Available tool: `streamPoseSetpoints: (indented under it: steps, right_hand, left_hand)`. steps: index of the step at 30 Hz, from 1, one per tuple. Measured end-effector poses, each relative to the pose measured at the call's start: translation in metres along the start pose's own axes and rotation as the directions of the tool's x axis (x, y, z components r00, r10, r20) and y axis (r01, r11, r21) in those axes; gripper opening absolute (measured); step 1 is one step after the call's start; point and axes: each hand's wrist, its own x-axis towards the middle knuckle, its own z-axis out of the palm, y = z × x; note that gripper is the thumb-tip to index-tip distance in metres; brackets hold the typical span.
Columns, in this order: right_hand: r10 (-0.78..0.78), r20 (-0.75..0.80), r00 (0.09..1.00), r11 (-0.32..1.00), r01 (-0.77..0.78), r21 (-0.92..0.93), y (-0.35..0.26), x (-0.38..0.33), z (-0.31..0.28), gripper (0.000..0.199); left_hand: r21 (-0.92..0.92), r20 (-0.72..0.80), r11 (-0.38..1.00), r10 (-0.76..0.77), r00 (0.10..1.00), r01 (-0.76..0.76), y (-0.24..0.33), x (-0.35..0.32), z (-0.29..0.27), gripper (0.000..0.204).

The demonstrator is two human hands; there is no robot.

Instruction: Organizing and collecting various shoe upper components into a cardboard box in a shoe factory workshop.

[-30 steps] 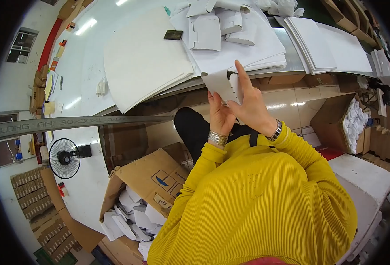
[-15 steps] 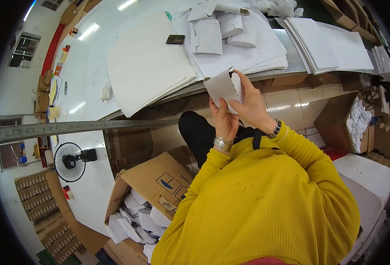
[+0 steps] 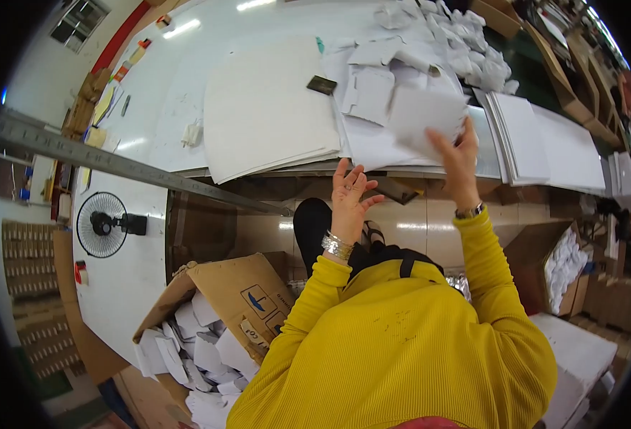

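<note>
My right hand (image 3: 460, 163) grips a folded white card piece (image 3: 417, 118) by its right edge, fingers behind and thumb in front. The piece is blurred by motion and hangs over the near right side of a pile of similar folded card pieces (image 3: 370, 91). That pile sits on large white sheets (image 3: 358, 146) at the table's near edge. My left hand (image 3: 351, 189) is open and holds nothing, palm up with fingers spread, just in front of the table edge. Left of the pile are large cream sheets (image 3: 265, 107) and a small dark block (image 3: 322, 85).
A metal bar (image 3: 144, 168) slants across the left. A black fan (image 3: 105, 224) stands on the white side table. By my left arm is a cardboard box (image 3: 240, 289) of white pieces. More white sheets (image 3: 519, 136) and crumpled white bundles (image 3: 473, 53) lie right and behind.
My right hand has carried the card piece forward and right, over the pile. My left hand has let go of it and opened. The whole view has shifted slightly.
</note>
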Motion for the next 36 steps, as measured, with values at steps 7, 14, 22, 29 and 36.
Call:
streamPoseSetpoints:
  steps: [7, 14, 22, 29, 36]
  right_hand:
    - [-0.659, 0.023, 0.752, 0.583, 0.529, -0.617, 0.025, 0.120, 0.003, 0.052]
    - [-0.648, 0.671, 0.360, 0.057, 0.902, -0.429, 0.037, 0.191, 0.133, 0.049]
    - [-0.173, 0.894, 0.413, 0.097, 0.911, -0.401, 0.158, 0.197, 0.215, 0.045]
    - [0.426, 0.643, 0.637, -0.038, 0.722, -0.690, 0.177, 0.173, 0.238, 0.034]
    - [0.416, 0.683, 0.600, -0.052, 0.766, -0.641, 0.175, 0.191, 0.219, 0.057]
  left_hand:
    - [0.093, -0.185, 0.992, 0.104, 0.977, -0.087, 0.039, -0.013, -0.033, 0.042]
    - [0.392, -0.274, 0.882, 0.382, 0.883, -0.260, 0.117, -0.137, -0.013, 0.036]
    - [0.809, -0.580, 0.579, 0.761, 0.291, 0.099, 0.167, -0.279, -0.045, 0.033]
    - [0.860, -0.348, 0.489, 0.771, 0.534, -0.145, 0.162, -0.125, -0.042, 0.028]
    - [0.996, 0.034, 0.036, 0.658, 0.752, -0.077, 0.127, 0.106, -0.159, 0.055]
